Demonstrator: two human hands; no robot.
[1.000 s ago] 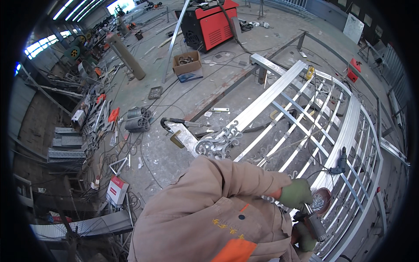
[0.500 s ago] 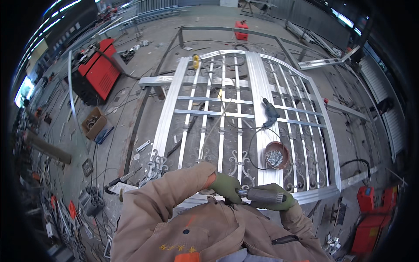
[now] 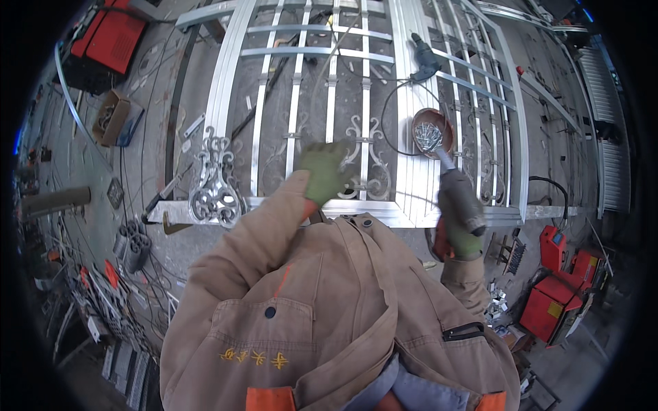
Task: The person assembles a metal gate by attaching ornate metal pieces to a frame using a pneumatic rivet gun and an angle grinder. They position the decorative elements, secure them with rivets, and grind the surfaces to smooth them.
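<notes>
A silvery metal gate [image 3: 417,185] with upright bars and scrollwork lies flat in front of me. My left hand [image 3: 322,175], in a green glove, is over its lower part with nothing in it, fingers stretched forward and somewhat blurred. In the same kind of glove, my right hand [image 3: 460,240] grips a dark hand-held power tool [image 3: 460,202] with a light metal nose. That nose points at a reddish-brown bowl [image 3: 445,123] of small shiny metal fasteners [image 3: 428,135]. Beyond the bowl, a grey-green drill [image 3: 425,58] rests on the gate's wide middle post.
A bundle of scrollwork pieces [image 3: 218,181] sits at the gate's near left corner. Red machines stand far left [image 3: 110,38] and near right [image 3: 552,305]. A cardboard box [image 3: 113,116] and loose cables lie on the floor at left. A cable loops beside the bowl.
My hands have come apart from the tool at my chest. The left has reached forward over the gate; the right has turned the tool's nose forward to the bowl. My view has tilted down.
</notes>
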